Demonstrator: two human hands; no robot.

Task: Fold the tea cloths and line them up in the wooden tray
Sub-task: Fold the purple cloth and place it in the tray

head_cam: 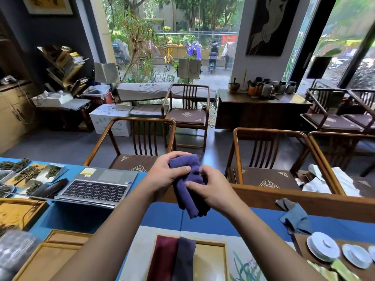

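While both hands work above the table, left hand (pixel 164 173) clamps the upper part of a purple-blue terry tea cloth (pixel 189 187), thumb across the front, fingers curled behind; right hand (pixel 211 189) pinches same cloth lower down, thumb on the front face, fingers wrapped round the far side. Cloth: partly folded lengthwise, held in the air, lower end hanging free over the blue table runner (pixel 223 222), not touching it. Below, nr bottom edge: shallow light-wood rectangular tray (pixel 211 260) on a cream painted mat w/ a green plant motif (pixel 239 258). In tray, left portion: folded dark-red tea cloth (pixel 162 258) & folded dark grey-purple tea cloth (pixel 185 260), side by side, long edges touching; right portion of tray bare wood. Right of tray, well apart: crumpled grey-blue cloth (pixel 294 218) lying loose at the runner's edge. Nr that, toward right corner: white round lidded porcelain cup (pixel 322 246) + white saucers (pixel 356 255). Left side: open silver laptop (pixel 97 187), keyboard facing up; beyond it, flat trays of dark loose tea leaves (pixel 32 173); nr left corner, pale wooden boards (pixel 58 250). Across the table: two brown wooden armchairs w/ dark patterned seat cushions (pixel 265 177).
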